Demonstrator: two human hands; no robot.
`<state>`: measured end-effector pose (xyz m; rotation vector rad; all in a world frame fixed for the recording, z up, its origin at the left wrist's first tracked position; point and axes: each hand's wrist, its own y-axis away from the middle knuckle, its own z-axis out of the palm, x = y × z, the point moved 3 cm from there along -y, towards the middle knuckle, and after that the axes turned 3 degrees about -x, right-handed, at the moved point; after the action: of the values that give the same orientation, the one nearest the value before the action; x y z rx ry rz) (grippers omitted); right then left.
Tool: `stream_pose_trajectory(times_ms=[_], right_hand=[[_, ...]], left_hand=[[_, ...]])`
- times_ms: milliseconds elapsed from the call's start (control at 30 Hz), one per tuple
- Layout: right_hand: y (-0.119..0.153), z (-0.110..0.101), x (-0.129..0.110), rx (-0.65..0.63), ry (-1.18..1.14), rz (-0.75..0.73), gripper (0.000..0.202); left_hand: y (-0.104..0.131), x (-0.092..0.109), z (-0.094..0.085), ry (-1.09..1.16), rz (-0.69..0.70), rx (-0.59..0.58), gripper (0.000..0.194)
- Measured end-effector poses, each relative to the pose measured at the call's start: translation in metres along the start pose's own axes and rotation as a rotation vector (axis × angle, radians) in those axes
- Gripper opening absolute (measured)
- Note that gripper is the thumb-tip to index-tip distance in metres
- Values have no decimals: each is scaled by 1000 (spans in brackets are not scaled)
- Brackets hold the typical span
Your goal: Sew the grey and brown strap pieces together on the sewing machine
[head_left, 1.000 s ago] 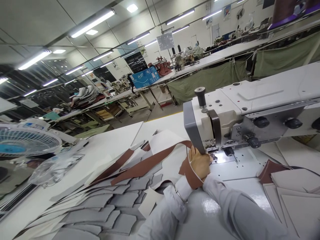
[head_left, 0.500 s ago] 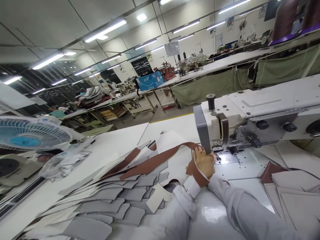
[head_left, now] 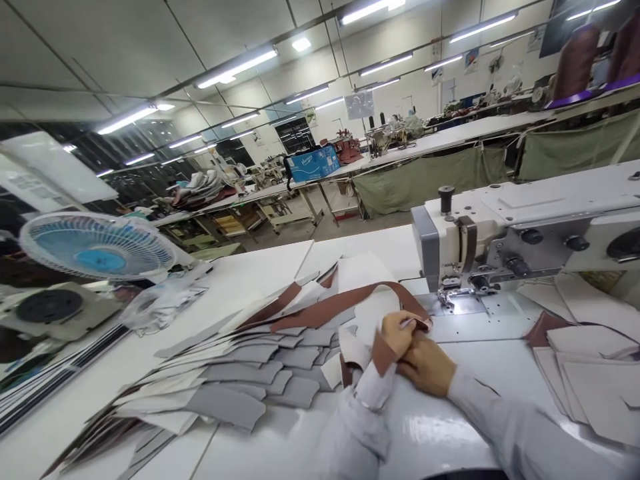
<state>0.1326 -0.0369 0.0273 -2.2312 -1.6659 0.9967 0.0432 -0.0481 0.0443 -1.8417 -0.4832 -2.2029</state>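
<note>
My left hand [head_left: 396,333] is closed on a long brown strip [head_left: 325,308] that looks like leather. The strip curves up over the table, and a short brown flap [head_left: 383,355] hangs over my left wrist. My right hand [head_left: 431,367] presses against the left from the right side, its fingers bent and slightly blurred. What lies in its fingertips is hidden. Both hands are in front of the sewing machine [head_left: 453,247], apart from its lit presser foot [head_left: 447,301]. A fanned pile of grey-backed pieces [head_left: 250,373] spreads to the left of my hands.
To the right lies a stack of pale pieces [head_left: 595,373] with a brown one. A blue desk fan [head_left: 100,250] and a crumpled plastic bag [head_left: 160,303] are on the left. Thread cones [head_left: 577,63] stand at the upper right. Behind runs another workbench with a blue box [head_left: 314,163].
Both hands have pulled back from the presser foot toward me, bringing the strip's end with them. My right hand has come into fuller view beside the left. The camera view has shifted a little.
</note>
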Motion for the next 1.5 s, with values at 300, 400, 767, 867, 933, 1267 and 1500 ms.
stream_pose_trajectory(times_ms=[300, 400, 767, 867, 933, 1267, 1500], right_hand=[[-6, -29, -17, 394, -36, 59, 38], [-13, -25, -23, 396, -39, 17, 31], [-13, -28, -26, 462, 1, -60, 25], [-13, -29, -26, 454, -50, -71, 20], [-13, -30, -23, 419, -179, -19, 13], [-15, -16, 2, 55, -1006, 570, 33], [-16, -21, 0, 61, -968, 562, 31]], left_hand=[[44, 1, -47, 658, -44, 52, 28], [46, -2, -46, 692, -76, -1, 27], [44, -10, -43, 686, -93, -108, 34], [45, -9, -43, 598, -58, -105, 33], [45, -7, -43, 505, -23, -90, 32], [42, -6, -51, 433, -66, 39, 33], [47, 1, -47, 231, -4, -34, 44]])
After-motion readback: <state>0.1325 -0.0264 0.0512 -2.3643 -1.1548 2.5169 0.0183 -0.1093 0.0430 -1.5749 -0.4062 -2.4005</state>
